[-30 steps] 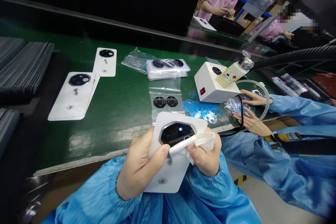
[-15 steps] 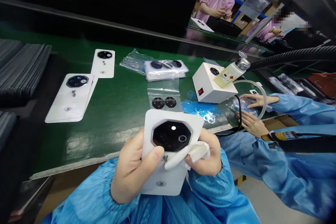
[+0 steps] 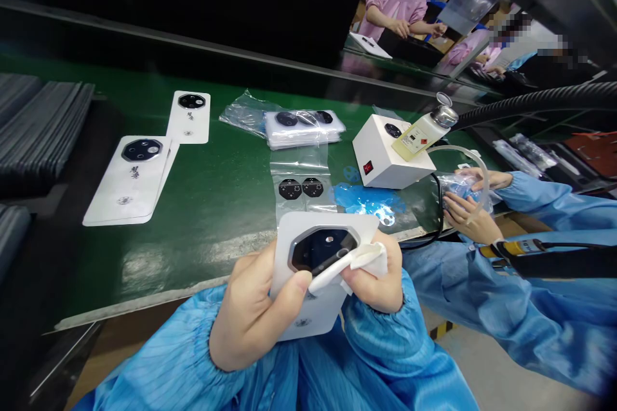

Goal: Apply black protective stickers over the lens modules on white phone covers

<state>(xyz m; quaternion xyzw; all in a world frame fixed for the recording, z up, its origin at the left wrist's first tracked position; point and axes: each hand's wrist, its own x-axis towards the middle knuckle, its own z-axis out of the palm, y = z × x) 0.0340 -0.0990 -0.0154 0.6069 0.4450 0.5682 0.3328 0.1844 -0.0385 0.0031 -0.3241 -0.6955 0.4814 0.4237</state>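
Camera lens cover: black, octagonal, silver-rimmed

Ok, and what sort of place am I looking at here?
Most likely an electronics assembly line, perhaps for phone camera parts: a long green-topped workbench, blue anti-static smocks, and white cards each carrying an octagonal black lens panel.

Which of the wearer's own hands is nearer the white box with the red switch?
The right hand is nearer, below the white box and apart from it, pinching a white cloth. The left hand is farther down-left, holding a white panel.
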